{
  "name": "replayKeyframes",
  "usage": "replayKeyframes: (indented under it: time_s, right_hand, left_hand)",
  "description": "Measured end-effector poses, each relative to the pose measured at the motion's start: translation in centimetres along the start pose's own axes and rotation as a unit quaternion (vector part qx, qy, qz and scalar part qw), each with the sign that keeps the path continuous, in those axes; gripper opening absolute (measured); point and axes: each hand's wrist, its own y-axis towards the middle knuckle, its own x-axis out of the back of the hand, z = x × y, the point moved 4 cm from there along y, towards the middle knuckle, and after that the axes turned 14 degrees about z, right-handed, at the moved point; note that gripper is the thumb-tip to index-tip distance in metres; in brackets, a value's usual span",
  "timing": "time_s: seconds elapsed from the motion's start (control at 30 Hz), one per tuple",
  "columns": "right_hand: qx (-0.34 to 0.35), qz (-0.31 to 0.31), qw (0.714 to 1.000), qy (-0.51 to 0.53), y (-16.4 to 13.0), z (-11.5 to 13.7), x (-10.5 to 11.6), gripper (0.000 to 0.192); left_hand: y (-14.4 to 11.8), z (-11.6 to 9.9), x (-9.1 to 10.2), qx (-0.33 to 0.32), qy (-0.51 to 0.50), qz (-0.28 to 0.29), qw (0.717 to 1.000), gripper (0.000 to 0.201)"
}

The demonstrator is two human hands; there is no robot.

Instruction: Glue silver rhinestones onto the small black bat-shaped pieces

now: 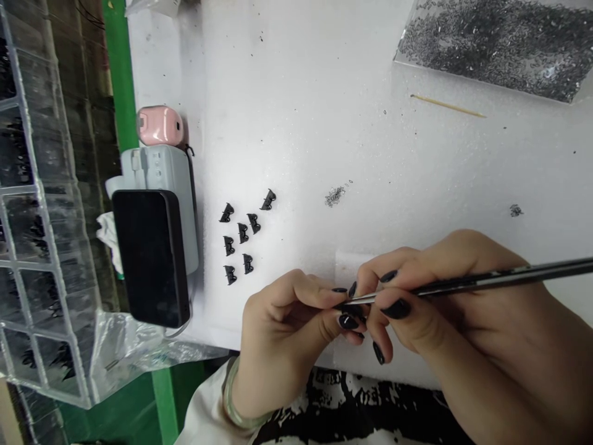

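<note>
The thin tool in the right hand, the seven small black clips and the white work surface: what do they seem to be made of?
Thin tool in the right hand: likely metal, going by its shiny silver tip and dark glossy shaft. Small black clips: probably moulded plastic, dull black. White work surface: looks like foam sheet, matte and finely textured, though this is uncertain.

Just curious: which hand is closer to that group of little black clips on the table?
Left. The left hand sits just right of the black clips; the right hand is farther right, holding tweezers.

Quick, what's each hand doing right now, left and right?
Left hand: fingertips pinched shut on something small; what it is cannot be told.
Right hand: closed on tweezers, tips at the left fingertips.
</note>
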Motion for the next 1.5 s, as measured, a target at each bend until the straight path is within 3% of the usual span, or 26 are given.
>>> replayKeyframes:
  time_s: [0.23, 0.47, 0.63, 1.07, 1.5]
  right_hand:
    - [0.002, 0.001, 1.0, -0.008, -0.2, 0.1, 0.0, 0.013]
    - [-0.007, -0.031, 0.997, 0.076, -0.8, 0.1, -0.5, 0.01]
    - [-0.012, -0.037, 0.996, 0.075, -0.7, 0.1, -0.3, 0.009]
    - [-0.014, -0.016, 0.993, 0.115, -0.3, 0.0, -0.3, 0.006]
    - [-0.013, 0.005, 0.996, 0.085, -0.1, 0.1, -0.1, 0.008]
  left_hand:
    - [0.1, 0.0, 0.0, 0.007, -0.011, -0.001, 1.0, 0.019]
    - [0.6, -0.5, -0.3, -0.013, -0.01, -0.014, 1.0, 0.018]
    - [0.5, -0.2, -0.3, -0.003, -0.019, -0.003, 1.0, 0.02]
    - [0.6, -0.1, -0.3, -0.005, -0.031, 0.004, 0.999, 0.02]
    - [0.0, 0.0, -0.3, 0.002, -0.012, -0.007, 1.0, 0.019]
